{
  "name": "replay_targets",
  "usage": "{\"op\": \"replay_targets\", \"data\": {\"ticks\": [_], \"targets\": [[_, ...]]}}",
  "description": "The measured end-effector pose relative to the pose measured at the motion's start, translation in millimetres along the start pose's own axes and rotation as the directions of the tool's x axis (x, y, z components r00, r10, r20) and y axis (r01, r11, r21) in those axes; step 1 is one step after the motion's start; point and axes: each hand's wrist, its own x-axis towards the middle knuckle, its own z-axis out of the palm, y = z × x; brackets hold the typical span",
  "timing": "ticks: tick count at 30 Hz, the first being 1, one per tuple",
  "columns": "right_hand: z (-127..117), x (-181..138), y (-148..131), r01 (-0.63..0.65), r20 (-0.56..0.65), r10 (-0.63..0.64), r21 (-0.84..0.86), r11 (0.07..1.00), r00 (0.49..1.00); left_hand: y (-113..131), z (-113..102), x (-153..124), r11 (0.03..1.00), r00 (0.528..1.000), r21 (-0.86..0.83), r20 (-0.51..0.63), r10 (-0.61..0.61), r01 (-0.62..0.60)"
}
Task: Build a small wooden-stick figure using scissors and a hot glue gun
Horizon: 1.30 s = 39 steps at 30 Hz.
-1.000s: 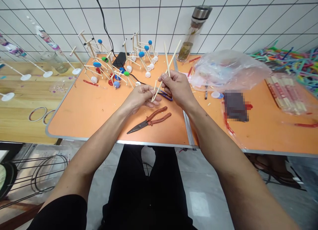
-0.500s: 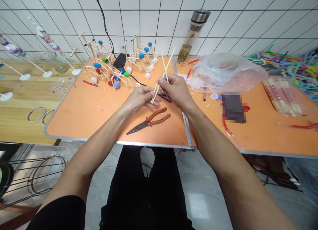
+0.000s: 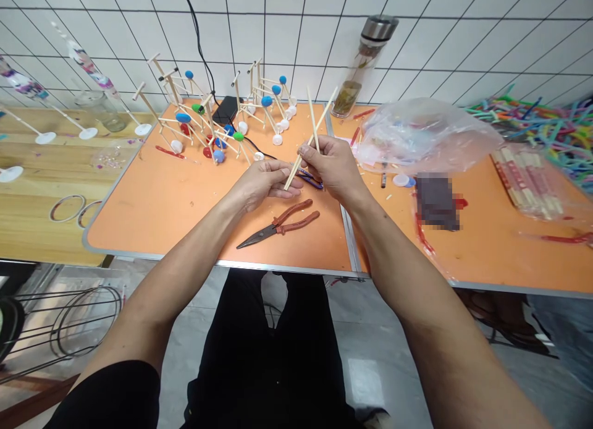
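Thin wooden chopsticks [image 3: 313, 117] are held over the orange table, crossing near my right fingers, with their upper ends spread apart. My right hand [image 3: 332, 162] pinches them around the middle between thumb and fingers. My left hand [image 3: 267, 183] has its thumb and fingers around their lower end, the other fingers curled beneath. Below my hands lie long-nose pliers [image 3: 277, 227] with red-brown handles, tips pointing left. Partly hidden between my hands is a dark blue looped object [image 3: 311, 178] whose kind I cannot make out.
Several stick figures with coloured caps [image 3: 199, 117] stand at the back left. A tea bottle [image 3: 359, 70] leans near the tiled wall. To the right are a clear plastic bag [image 3: 421, 132], a blurred dark item [image 3: 437, 200], packed chopsticks [image 3: 528, 178] and colourful pipe cleaners [image 3: 546, 126].
Both hands and the chopsticks have shifted slightly right in the picture, with the view itself moving a little. The chopsticks stay in my hands.
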Motion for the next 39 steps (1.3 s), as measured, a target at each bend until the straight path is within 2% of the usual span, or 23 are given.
{"op": "replay_targets", "data": {"ticks": [9, 14, 20, 39], "targets": [[-4.0, 1.4, -0.3, -0.035, -0.029, 0.035, 0.027, 0.999, 0.999, -1.0, -0.8, -2.9, 0.996, 0.998, 0.074, 0.056, 0.039, -0.043], [-4.2, 2.7, -1.1, -0.059, 0.004, 0.059, 0.111, 0.992, 0.998, -1.8, -0.2, -2.8, 0.994, 0.998, 0.09, 0.01, 0.068, -0.068], [-6.0, 2.8, -5.2, -0.058, 0.004, 0.058, 0.18, 0.982, 0.998, 1.5, 0.5, -4.2, 0.995, 0.999, 0.09, -0.02, 0.038, -0.036], [-3.7, 1.1, -6.3, -0.076, 0.035, 0.071, 0.157, 0.985, 0.997, 1.8, 0.5, -5.0, 0.996, 0.998, 0.08, -0.048, 0.03, -0.026]]}}
